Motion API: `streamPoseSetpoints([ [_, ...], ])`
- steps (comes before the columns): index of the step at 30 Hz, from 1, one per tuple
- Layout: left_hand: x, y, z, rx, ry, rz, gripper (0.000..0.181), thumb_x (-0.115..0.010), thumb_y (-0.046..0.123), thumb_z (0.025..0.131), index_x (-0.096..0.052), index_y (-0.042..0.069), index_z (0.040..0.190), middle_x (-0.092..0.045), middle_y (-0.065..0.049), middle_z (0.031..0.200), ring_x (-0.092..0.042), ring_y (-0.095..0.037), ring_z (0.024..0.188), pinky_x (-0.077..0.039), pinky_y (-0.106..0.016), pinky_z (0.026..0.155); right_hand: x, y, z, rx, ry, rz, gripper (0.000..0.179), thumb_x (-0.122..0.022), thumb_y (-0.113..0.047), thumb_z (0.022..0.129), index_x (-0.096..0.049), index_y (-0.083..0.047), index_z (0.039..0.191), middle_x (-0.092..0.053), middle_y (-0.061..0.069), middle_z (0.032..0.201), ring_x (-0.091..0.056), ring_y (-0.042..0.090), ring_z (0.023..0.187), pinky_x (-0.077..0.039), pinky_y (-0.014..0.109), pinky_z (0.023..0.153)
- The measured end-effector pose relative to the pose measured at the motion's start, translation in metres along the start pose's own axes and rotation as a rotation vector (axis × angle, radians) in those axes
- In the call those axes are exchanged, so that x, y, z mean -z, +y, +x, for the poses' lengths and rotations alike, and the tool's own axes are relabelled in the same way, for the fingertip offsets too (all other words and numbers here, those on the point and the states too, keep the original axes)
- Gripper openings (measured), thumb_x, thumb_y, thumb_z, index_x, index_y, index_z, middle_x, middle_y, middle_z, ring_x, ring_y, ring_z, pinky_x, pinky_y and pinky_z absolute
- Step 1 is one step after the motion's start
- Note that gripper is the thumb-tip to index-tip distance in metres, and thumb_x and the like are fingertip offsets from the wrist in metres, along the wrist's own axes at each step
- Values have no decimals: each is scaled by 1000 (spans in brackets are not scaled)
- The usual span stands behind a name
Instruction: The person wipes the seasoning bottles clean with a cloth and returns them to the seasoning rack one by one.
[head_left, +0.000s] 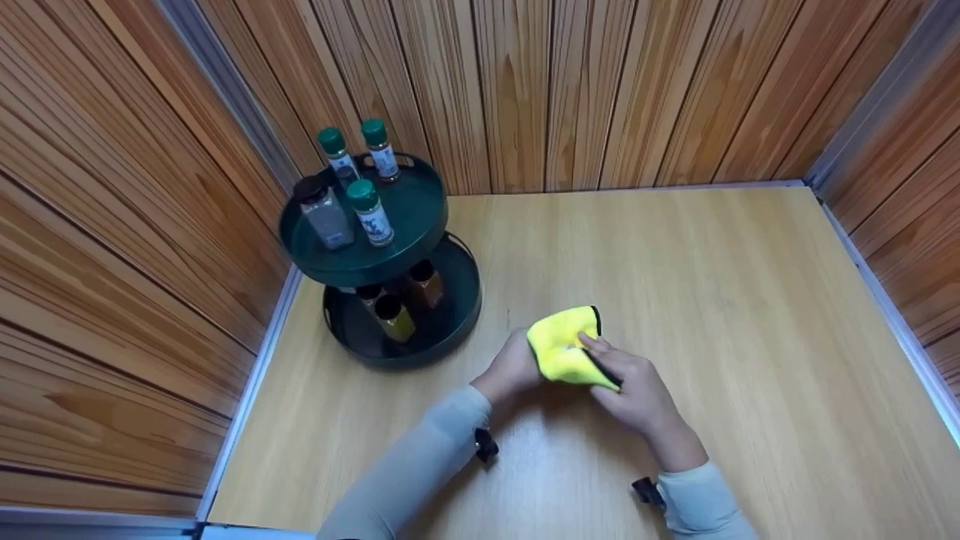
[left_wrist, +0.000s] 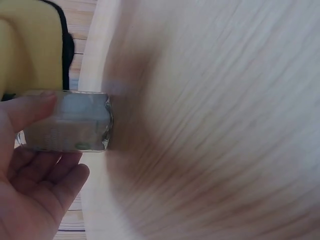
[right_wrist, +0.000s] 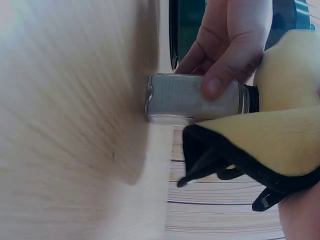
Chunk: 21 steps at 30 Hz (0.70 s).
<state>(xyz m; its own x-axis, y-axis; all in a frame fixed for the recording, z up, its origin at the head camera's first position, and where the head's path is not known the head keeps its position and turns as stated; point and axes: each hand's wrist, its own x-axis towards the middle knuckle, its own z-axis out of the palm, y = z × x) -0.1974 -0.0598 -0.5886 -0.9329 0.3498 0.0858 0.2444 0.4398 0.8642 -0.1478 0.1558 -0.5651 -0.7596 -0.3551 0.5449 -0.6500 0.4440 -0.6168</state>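
My left hand grips a clear square spice jar between thumb and fingers; its pale contents show in both wrist views. The jar stands upright with its base close over the table and a black collar at its top. A yellow cloth with black edging drapes over the jar's top and hides the jar in the head view. My right hand pinches the cloth from the right side, thumb below and fingers on top.
A two-tier dark green round rack stands at the back left of the wooden table. Its upper tier carries green-capped jars and a larger dark-capped jar. Several jars sit on the lower tier. Wood-panelled walls enclose the table.
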Motion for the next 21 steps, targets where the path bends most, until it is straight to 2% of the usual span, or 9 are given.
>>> streamPoseSetpoints([
  [2,0,2,2,44,-4,63,30,-84,19,84,-69,20,110,-68,12,97,-61,-2,89,-53,-21,88,0,-3,1,-127,24,24,39,-68,6,75,-75,4,113,-77,11,107,-72,20,95,-49,11,88],
  [4,-1,4,4,74,-10,101,36,-86,21,82,-69,22,113,-69,13,100,-62,-3,93,-52,-23,92,-2,-6,4,-251,41,45,20,-69,1,80,-75,2,99,-75,6,88,-64,14,75,-49,16,69],
  [6,-2,6,5,93,-21,119,37,-89,25,80,-70,22,111,-71,11,100,-63,-6,94,-53,-25,91,-5,-8,7,-361,60,76,2,-69,-3,84,-70,-1,85,-65,2,74,-54,14,65,-46,24,60],
  [7,-3,6,5,103,-28,108,35,-89,26,80,-71,23,109,-72,11,98,-64,-7,93,-53,-26,90,-6,-8,8,-414,67,100,7,-69,-5,87,-67,-4,80,-62,3,71,-54,15,63,-46,26,59],
  [10,-5,5,4,111,-48,73,29,-88,26,81,-72,23,105,-72,11,95,-63,-8,89,-53,-27,85,-11,-9,10,-559,111,212,11,-66,-8,92,-68,0,84,-65,7,74,-58,16,66,-49,26,61],
  [13,-7,3,4,103,-59,43,30,-87,23,83,-73,21,110,-72,14,98,-65,-5,94,-54,-26,88,-14,-11,10,-680,172,339,16,-64,-10,96,-67,4,90,-66,10,77,-60,15,67,-50,26,62],
  [17,-9,3,4,113,-59,15,40,-84,19,85,-71,19,122,-72,14,109,-65,-3,104,-53,-26,95,-16,-12,11,-765,240,420,22,-62,-14,98,-66,8,95,-66,9,79,-61,13,68,-51,25,64],
  [21,-11,3,4,146,-49,0,41,-85,16,83,-71,20,122,-72,13,112,-66,-6,109,-52,-28,99,-15,-11,10,-842,269,523,26,-60,-18,100,-64,8,101,-67,6,81,-64,12,71,-53,25,68],
])
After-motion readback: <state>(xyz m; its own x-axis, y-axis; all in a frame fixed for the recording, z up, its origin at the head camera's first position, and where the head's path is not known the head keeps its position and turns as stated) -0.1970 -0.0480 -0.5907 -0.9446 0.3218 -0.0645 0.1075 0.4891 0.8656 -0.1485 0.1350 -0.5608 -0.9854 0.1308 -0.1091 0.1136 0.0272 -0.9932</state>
